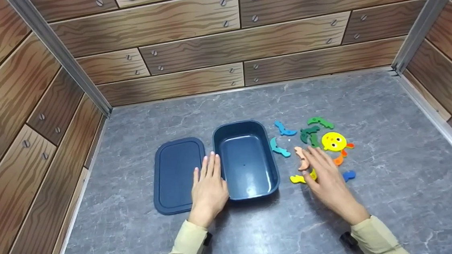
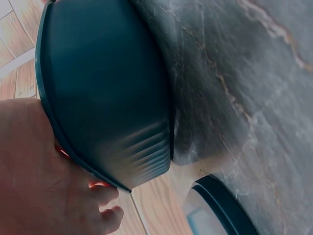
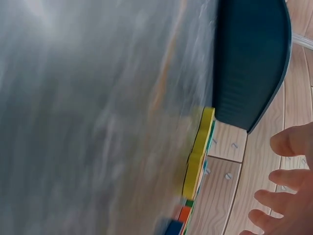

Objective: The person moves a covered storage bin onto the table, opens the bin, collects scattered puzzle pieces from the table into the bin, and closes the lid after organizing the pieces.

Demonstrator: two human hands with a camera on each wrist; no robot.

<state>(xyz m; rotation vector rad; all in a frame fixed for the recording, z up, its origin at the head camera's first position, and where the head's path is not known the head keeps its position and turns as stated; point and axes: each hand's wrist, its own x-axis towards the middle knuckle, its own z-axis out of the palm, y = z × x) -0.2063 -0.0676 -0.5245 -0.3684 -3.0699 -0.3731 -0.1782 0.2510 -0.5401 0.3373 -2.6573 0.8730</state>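
Your left hand (image 1: 210, 191) lies along the left rim of the box, its fingers long and straight, close together, gripping nothing; your right hand (image 1: 327, 179) hovers above the loose pieces, fingers loosely extended and thumb set apart, with nothing held in it. Under its fingertips lies a wavy peach piece (image 1: 302, 159); a flat yellow piece (image 1: 297, 179) lies by your thumb, partly covered, its thick, smooth edge plain in the right wrist view; a deep blue piece (image 1: 349, 175) shows past the far side of your hand. Beyond your fingers sit a glossy yellow disc (image 1: 334, 141) with printed eyes, an orange piece (image 1: 340, 158) just below it, two darker green pieces (image 1: 305, 135) close together and a curved bright green piece (image 1: 321, 122); nearer the box lie a bent blue piece (image 1: 285, 128) and a curved teal piece (image 1: 279, 148). Between your hands stands the deep, round-cornered navy box (image 1: 244, 154), smooth-walled and shiny inside; its flat, matt-looking lid (image 1: 177, 175), ridged around the border, lies left of it. All rest on a grey, marble-veined counter (image 1: 266, 233); plank-patterned walls (image 1: 189, 21) with printed screw heads enclose it, metal strips running up the corners.
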